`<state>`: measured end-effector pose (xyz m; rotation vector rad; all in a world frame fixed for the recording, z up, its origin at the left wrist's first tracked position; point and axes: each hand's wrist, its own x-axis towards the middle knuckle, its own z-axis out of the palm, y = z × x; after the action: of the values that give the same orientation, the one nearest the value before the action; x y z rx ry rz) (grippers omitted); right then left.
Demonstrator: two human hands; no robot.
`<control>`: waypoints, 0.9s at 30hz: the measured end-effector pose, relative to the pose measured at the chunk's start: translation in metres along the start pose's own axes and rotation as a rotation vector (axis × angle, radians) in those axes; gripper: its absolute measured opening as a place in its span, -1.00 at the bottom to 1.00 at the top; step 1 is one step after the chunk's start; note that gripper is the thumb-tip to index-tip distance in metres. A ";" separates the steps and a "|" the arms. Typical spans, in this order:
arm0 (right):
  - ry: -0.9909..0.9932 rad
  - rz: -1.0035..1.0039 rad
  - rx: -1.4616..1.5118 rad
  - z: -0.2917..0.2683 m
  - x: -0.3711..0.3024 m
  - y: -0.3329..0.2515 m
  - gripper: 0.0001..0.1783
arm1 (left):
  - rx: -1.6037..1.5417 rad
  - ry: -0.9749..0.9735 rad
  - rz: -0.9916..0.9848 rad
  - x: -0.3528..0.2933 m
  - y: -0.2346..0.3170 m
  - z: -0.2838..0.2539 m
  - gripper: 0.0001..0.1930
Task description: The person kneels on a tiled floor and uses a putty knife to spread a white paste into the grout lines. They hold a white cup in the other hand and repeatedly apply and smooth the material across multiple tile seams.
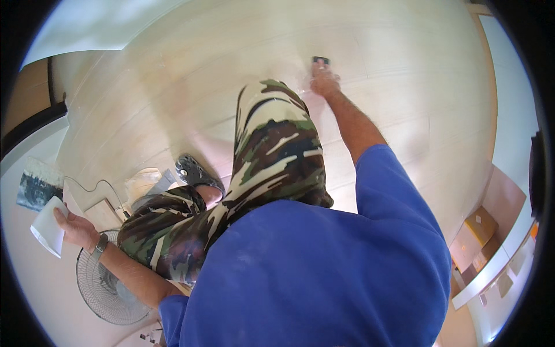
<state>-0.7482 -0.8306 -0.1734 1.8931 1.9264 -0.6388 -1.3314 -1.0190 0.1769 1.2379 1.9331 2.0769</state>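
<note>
A person in a blue shirt (pixel 324 277) and camouflage trousers (pixel 272 156) reaches far forward with the right hand (pixel 324 81), fingers closed on a small dark-handled tool (pixel 321 60) pressed flat against a pale, cream-coloured panelled surface (pixel 191 75). The work looks like smoothing or scraping that surface, and by the look of it the stroke is mid-way; carrying it on would call for steady pressure and a flat blade. The left hand (pixel 72 225), a watch (pixel 99 246) on its wrist, is held out to the near left, fingers wrapped around a white, flat piece (pixel 49 231) that may be a board or folded sheet; which one cannot be told. One dark shoe (pixel 196 172) rests just beside the raised knee. Below the left arm stands a round floor fan (pixel 107 295), with a cable (pixel 95 185) trailing near it. Cardboard boxes (pixel 480 228) sit far to the right along a white wall (pixel 511 98).
</note>
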 end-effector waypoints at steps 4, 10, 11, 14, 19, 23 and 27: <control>0.056 0.116 0.115 0.004 0.021 -0.010 -0.20 | 0.006 0.000 0.017 -0.007 -0.001 0.012 -0.54; 0.022 -0.173 -0.063 0.041 -0.004 -0.030 -0.20 | -0.007 0.011 -0.035 -0.001 -0.002 0.006 -0.55; 0.056 0.036 0.067 0.044 0.015 -0.007 -0.21 | 0.001 0.028 -0.041 -0.002 -0.001 0.009 -0.56; 0.074 0.128 0.132 0.019 0.021 0.035 -0.25 | 0.045 -0.025 -0.035 -0.003 0.005 -0.001 -0.58; 0.068 -0.006 0.078 0.076 -0.002 -0.012 -0.16 | 0.120 -0.037 -0.022 -0.001 0.001 -0.001 -0.60; -0.064 -0.305 -0.148 0.076 -0.022 -0.033 -0.22 | 0.077 0.020 -0.053 -0.004 0.005 -0.001 -0.60; 0.087 0.160 0.183 0.057 0.012 0.042 -0.26 | 0.129 0.029 -0.013 -0.007 -0.004 -0.008 -0.60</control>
<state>-0.7100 -0.8521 -0.2307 2.1951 1.7972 -0.7156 -1.3330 -1.0283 0.1713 1.2211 2.1119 2.0031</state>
